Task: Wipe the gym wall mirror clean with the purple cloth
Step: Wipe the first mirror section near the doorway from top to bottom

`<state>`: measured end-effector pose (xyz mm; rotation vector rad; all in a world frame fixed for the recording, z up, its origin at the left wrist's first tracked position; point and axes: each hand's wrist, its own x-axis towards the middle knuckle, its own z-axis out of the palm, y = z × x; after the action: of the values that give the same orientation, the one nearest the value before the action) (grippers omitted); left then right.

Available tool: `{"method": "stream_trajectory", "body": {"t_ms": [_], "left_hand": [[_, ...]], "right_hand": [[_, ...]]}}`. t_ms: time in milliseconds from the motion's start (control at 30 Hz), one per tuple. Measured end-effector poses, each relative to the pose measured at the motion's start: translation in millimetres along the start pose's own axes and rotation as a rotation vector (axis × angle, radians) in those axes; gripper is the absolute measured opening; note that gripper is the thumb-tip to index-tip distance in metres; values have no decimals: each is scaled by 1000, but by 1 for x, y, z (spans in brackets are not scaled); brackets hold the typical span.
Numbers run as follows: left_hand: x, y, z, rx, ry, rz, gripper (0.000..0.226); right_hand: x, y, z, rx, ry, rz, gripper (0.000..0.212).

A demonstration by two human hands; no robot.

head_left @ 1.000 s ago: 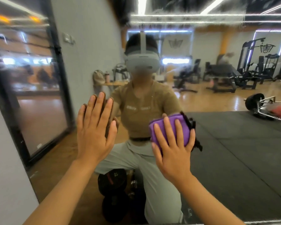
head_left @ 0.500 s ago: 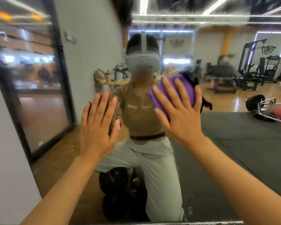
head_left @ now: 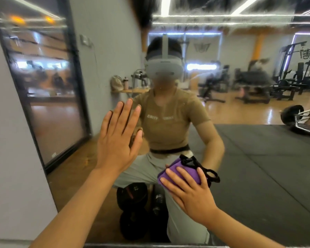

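Wiping is under way low on the gym wall mirror: the right hand, fingers spread straight, presses the purple cloth flat against the glass. The left hand rests open-palmed on the mirror, higher up. Streaks, possibly smears, show along the top, so upper glass seems left. The mirror's left edge and bottom rim lie near; rightward is open room.

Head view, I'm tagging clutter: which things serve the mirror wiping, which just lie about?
Job:
purple cloth
mirror
right hand pressing the cloth
left hand flat on the glass

Lying about:
dumbbells
weight plate, reflected
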<state>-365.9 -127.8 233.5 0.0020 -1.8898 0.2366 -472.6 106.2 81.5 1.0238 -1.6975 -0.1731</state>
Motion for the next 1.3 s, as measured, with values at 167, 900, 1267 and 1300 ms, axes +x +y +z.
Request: {"method": "stream_trajectory", "body": {"t_ms": [167,900,1267,1300], "left_hand": [[0,-3,-4,1,-29,17,61],[-31,-53,-22,68,-161,-45,66],[-31,-57,-23,99,-154,-19,68],[-30,-57,-23,98,-156,-15,68]], "right_hand": [[38,55,-13,-34,-18,-461,57],[71,28,-18,-56,-51,-552,57],[180,69,-63,32,303,287,54],[168,52,-55,47,279,270,54]]}}
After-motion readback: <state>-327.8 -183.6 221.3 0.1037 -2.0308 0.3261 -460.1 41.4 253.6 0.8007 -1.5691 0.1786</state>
